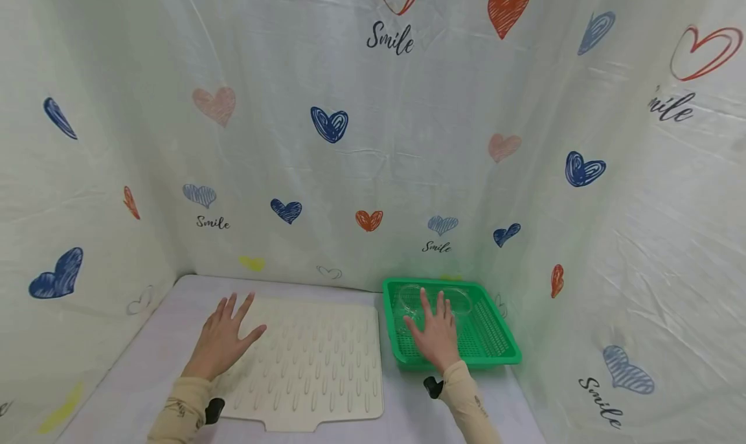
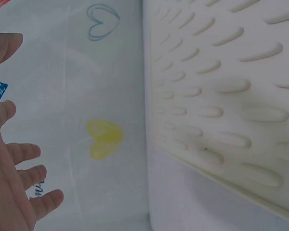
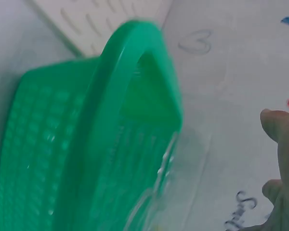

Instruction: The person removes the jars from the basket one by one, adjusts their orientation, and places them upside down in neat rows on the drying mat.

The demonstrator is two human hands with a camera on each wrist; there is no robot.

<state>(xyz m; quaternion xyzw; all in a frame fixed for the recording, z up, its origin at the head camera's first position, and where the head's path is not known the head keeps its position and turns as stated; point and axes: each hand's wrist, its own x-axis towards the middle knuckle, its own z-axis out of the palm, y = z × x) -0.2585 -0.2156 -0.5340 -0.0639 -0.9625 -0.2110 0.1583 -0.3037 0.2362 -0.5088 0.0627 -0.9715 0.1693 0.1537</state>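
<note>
My left hand (image 1: pixel 220 344), fingers spread and holding nothing, hovers over the left edge of a cream board (image 1: pixel 326 360) with rows of raised oval ridges. In the left wrist view its spread fingers (image 2: pixel 24 153) show at the left, apart from the board. Over the green basket (image 1: pixel 489 334) my right hand (image 1: pixel 437 334) is held with its fingers extended, empty. Clear, see-through round-rimmed items (image 1: pixel 460 299) lie in the back of the basket, partly hidden by that hand. The basket's rim (image 3: pixel 94 120) looms large in the right wrist view.
A white-covered table (image 1: pixel 157 340) carries the board and, to its right, the basket. Pale curtains (image 1: pixel 384 172) printed with hearts and "Smile" enclose the back and both sides. Each wrist bears a small black device (image 1: pixel 214 410) over a beige sleeve.
</note>
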